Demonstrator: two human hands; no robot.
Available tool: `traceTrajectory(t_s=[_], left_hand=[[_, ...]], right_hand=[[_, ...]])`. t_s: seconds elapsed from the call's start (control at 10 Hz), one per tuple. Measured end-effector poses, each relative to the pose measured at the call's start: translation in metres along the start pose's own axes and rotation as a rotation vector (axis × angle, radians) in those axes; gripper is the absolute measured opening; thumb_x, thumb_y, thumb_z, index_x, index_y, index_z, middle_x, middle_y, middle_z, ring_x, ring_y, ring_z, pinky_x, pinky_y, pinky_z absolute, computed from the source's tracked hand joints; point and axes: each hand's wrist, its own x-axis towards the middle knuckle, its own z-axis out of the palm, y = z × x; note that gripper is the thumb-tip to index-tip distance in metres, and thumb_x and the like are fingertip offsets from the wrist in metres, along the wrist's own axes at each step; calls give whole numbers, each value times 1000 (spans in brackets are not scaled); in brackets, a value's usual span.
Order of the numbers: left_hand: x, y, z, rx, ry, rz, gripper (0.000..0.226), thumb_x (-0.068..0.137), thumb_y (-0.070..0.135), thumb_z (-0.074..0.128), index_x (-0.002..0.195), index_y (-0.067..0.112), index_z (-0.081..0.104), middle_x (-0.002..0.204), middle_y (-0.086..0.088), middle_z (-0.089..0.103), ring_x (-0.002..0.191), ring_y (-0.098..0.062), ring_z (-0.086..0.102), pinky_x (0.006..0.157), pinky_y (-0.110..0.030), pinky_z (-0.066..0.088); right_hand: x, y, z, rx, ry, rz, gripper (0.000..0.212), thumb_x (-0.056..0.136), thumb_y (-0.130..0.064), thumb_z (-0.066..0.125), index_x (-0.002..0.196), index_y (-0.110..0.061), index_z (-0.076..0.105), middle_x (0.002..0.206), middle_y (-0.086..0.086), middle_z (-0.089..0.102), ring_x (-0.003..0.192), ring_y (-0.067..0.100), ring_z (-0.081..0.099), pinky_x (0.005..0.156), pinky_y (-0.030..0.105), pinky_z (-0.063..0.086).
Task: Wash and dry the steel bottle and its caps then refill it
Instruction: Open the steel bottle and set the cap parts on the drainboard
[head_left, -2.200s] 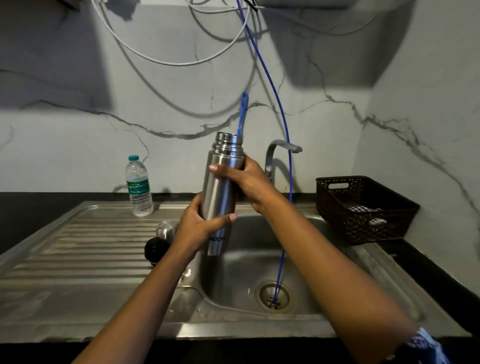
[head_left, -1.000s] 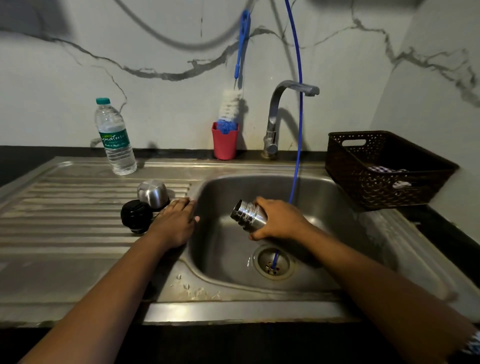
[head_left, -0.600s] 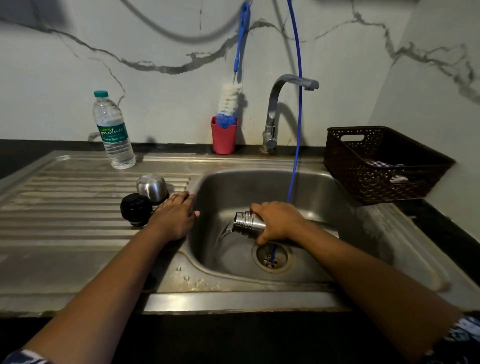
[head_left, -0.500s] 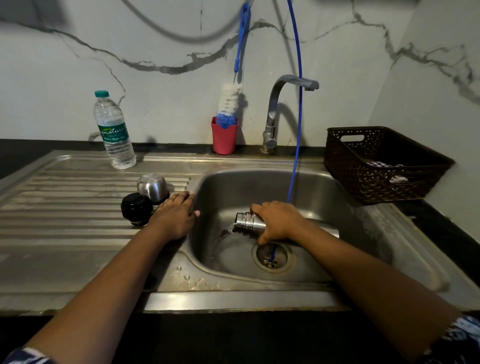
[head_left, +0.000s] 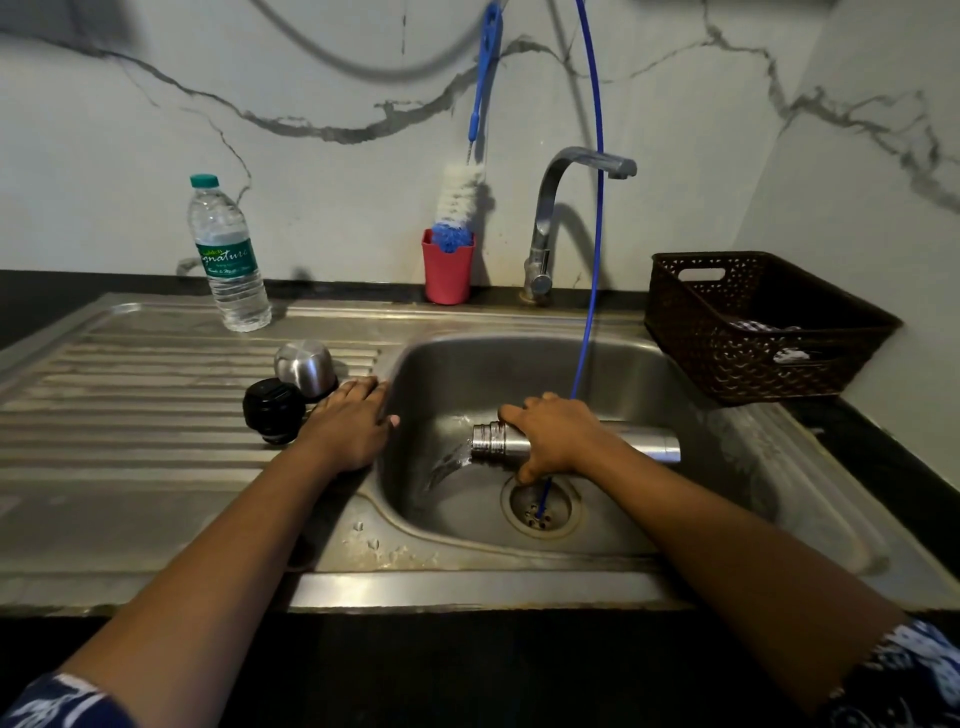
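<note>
The steel bottle (head_left: 644, 447) lies on its side low in the sink basin (head_left: 519, 364), open mouth to the left, with water running out of it. My right hand (head_left: 558, 439) grips it near the neck. My left hand (head_left: 348, 423) rests flat on the sink's left rim, fingers straight. Just left of that hand, the steel cap (head_left: 305, 366) and the black inner cap (head_left: 274, 409) stand on the ribbed drainboard (head_left: 130, 405).
A tap (head_left: 566, 208) stands behind the basin, and a thin blue tube (head_left: 592, 260) hangs down into the drain (head_left: 540, 506). A red cup (head_left: 448, 273) holds a bottle brush. A plastic water bottle (head_left: 228, 260) stands back left, a dark basket (head_left: 753, 322) right.
The bottle went from upright in both hands down into the basin, tipped onto its side in my right hand. My left hand let go and settled on the rim.
</note>
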Motion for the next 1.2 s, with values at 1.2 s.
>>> traceTrajectory(t_s=[1.2], left_hand=[[0,0,0,2,14,0,61,99,38,40,152,14,20,159,-8,16,146,-26,14,118,-39,15]], right_hand=[[-5,2,-10,-151,13,41,78,72,-41,74,137,-27,32,131,10,44,123,29,39,97,48,36]])
